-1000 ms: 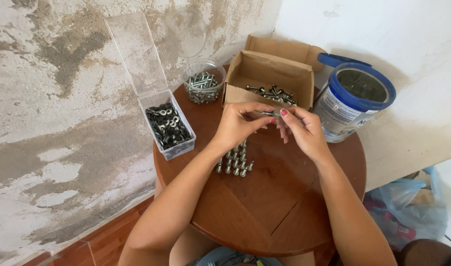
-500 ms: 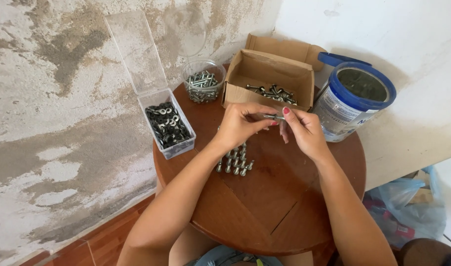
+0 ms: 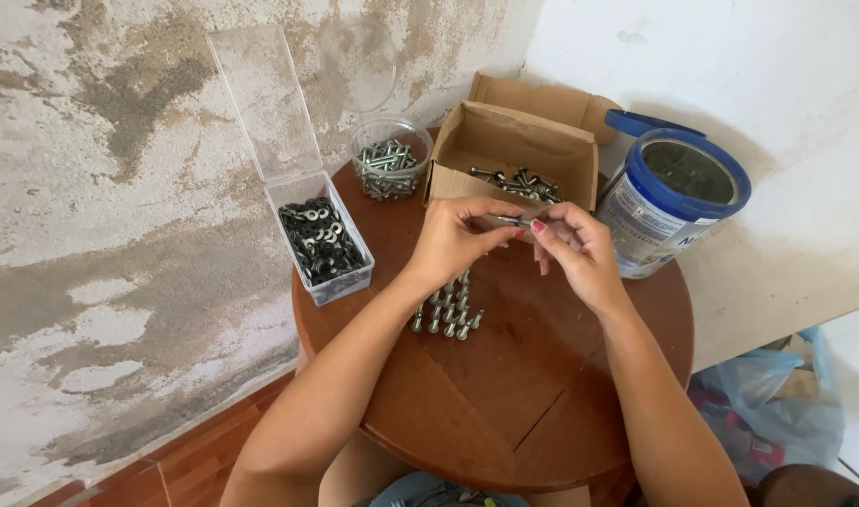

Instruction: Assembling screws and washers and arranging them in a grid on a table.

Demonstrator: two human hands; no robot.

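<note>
My left hand (image 3: pixel 458 239) and my right hand (image 3: pixel 575 249) meet above the small round wooden table (image 3: pixel 542 394), both pinching one small metal bolt (image 3: pixel 506 220) held level between the fingertips. Just below the hands, several assembled bolts (image 3: pixel 448 310) stand upright in rows on the tabletop. Behind the hands an open cardboard box (image 3: pixel 514 155) holds loose bolts.
A clear plastic box (image 3: pixel 319 239) with its lid up holds dark washers at the table's left edge. A clear round tub (image 3: pixel 388 164) of bolts stands at the back. A blue-rimmed tin (image 3: pixel 669 202) sits at the right. A blue plastic bag (image 3: pixel 777 413) lies on the floor.
The hands have stayed together over the table, with only small finger movements on the bolt between them.
</note>
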